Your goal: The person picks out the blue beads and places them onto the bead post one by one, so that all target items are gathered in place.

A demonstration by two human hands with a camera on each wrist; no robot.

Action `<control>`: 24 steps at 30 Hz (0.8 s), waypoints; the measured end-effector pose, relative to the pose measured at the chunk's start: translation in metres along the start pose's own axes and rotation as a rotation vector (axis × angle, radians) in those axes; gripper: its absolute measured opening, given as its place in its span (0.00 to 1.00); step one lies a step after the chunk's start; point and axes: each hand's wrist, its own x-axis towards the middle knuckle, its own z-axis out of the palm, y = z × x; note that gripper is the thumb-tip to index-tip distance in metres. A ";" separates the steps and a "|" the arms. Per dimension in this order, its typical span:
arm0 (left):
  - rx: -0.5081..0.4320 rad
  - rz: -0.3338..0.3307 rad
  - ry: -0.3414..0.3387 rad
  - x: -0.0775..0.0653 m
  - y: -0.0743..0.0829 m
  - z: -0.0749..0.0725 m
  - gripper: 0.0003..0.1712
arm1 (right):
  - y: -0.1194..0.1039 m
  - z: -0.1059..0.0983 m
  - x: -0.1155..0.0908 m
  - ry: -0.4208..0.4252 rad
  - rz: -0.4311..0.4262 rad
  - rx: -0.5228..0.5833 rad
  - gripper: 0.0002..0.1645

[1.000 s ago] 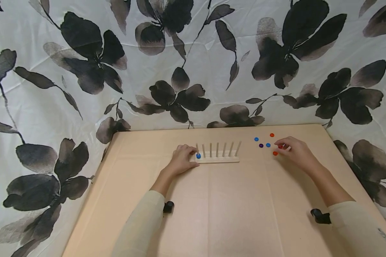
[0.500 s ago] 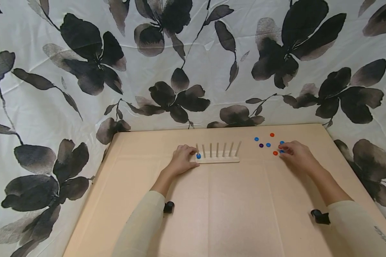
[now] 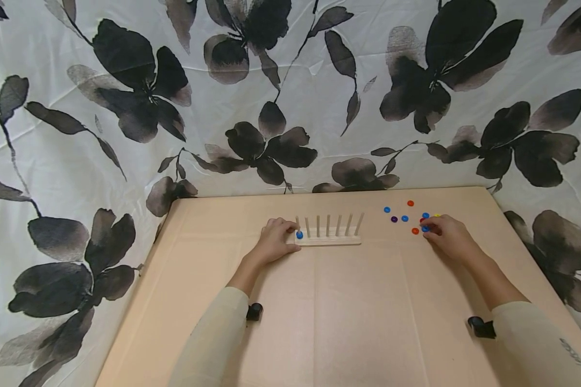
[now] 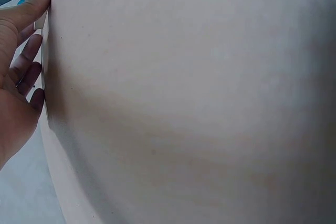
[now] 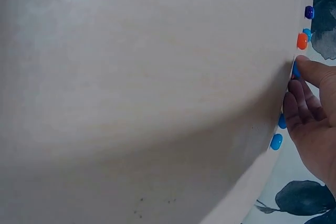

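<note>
A wooden peg rack (image 3: 329,241) with a row of upright pegs stands near the table's far edge. One blue bead (image 3: 299,235) sits low on its leftmost peg. My left hand (image 3: 275,239) grips the rack's left end, thumb at the front and fingers toward the back. To the right, my right hand (image 3: 447,236) is down at the loose beads. Its thumb and fingertips pinch a blue bead (image 5: 296,69) at the tabletop. A red bead and another blue bead (image 3: 425,215) lie right by those fingertips, the red one partly hidden.
Left of the right hand lie an orange-red bead (image 3: 415,231), a dark purple bead (image 3: 394,219) and blue beads (image 3: 404,219). Another orange-red bead (image 3: 410,203) is farther back. A yellow bead (image 3: 437,215) shows behind the right hand. Floral cloth (image 3: 271,80) hangs beyond the table (image 3: 358,312).
My right hand has shifted slightly right, off the red bead and onto a blue one. Blue and yellow beads it covered now show. The left hand stays on the rack.
</note>
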 end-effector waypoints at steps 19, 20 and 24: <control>0.000 -0.002 0.000 0.002 0.001 0.000 0.32 | 0.003 0.002 0.005 0.001 0.013 0.012 0.13; 0.000 -0.003 0.001 0.002 0.001 0.000 0.32 | 0.003 0.002 0.006 0.000 0.014 0.014 0.13; -0.004 -0.006 0.008 0.003 0.001 0.000 0.32 | 0.003 0.002 0.006 -0.004 0.016 0.014 0.13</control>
